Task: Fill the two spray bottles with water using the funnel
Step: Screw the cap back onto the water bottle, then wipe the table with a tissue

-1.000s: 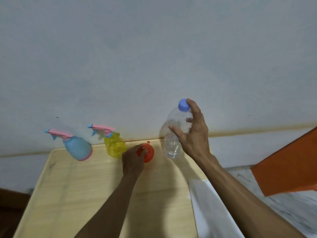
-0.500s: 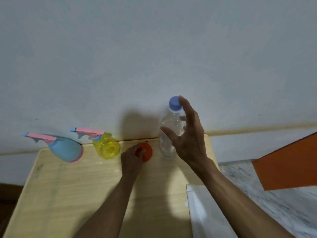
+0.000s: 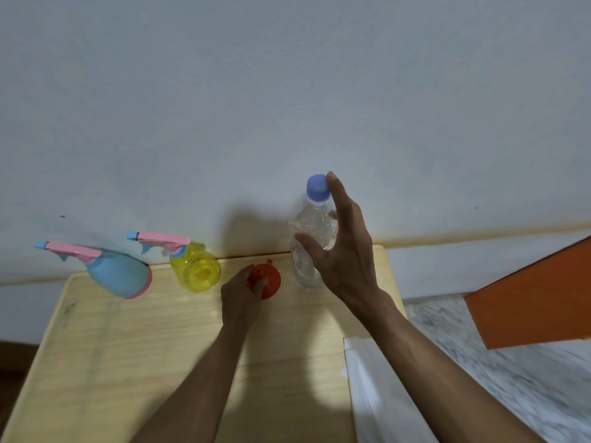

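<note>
A blue spray bottle [image 3: 118, 276] and a yellow spray bottle [image 3: 195, 271], both with pink trigger heads, stand at the back of the wooden table [image 3: 128, 362]. To their right sits the orange funnel [image 3: 270, 281], wide end down, and my left hand [image 3: 240, 298] grips its upper part. A clear water bottle [image 3: 311, 228] with a blue cap stands at the table's back right. My right hand [image 3: 343, 254] wraps it, thumb across the front, fingers behind, index finger straight up beside the cap.
A pale wall rises right behind the table. A white board [image 3: 377, 401] lies against the table's right edge over a marbled floor [image 3: 511, 378]. An orange panel [image 3: 537, 302] stands at the right.
The water bottle has gone from tilted to upright on the table, and my right hand's fingers have loosened and straightened around it. My left hand stays on the funnel.
</note>
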Available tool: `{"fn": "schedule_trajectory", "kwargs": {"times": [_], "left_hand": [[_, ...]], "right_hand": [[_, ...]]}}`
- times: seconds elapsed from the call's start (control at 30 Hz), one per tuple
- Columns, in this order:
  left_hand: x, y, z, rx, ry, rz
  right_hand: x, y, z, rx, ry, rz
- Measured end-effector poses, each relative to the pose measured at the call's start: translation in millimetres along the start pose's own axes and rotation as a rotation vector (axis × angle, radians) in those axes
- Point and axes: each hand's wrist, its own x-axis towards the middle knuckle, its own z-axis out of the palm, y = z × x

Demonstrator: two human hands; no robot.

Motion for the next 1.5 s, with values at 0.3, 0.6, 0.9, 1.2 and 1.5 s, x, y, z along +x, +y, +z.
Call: {"fn": "schedule_trajectory", "kwargs": {"times": [0.3, 0.6, 0.9, 1.2, 1.5], "left_hand": [[-35, 14, -20, 0.016, -0.003, 0.059], [-102, -4, -13, 0.054, -0.258, 0.282], [-163, -5, 16, 0.153, -0.629, 0.547], [-172, 19, 71, 0.256, -0.684, 0.768], [-168, 52, 138, 0.339, -0.651, 0.978]], "right_hand": [[-33, -5, -24, -0.014, 0.070, 0.184], [-185, 3, -69, -0.149, 0.201, 0.685], [-327, -11, -78, -0.448, 0.225, 1.025], [-326, 23, -77, -0.687, 0.309, 0.981], [-335, 60, -73, -0.745, 0.313, 0.998]]}}
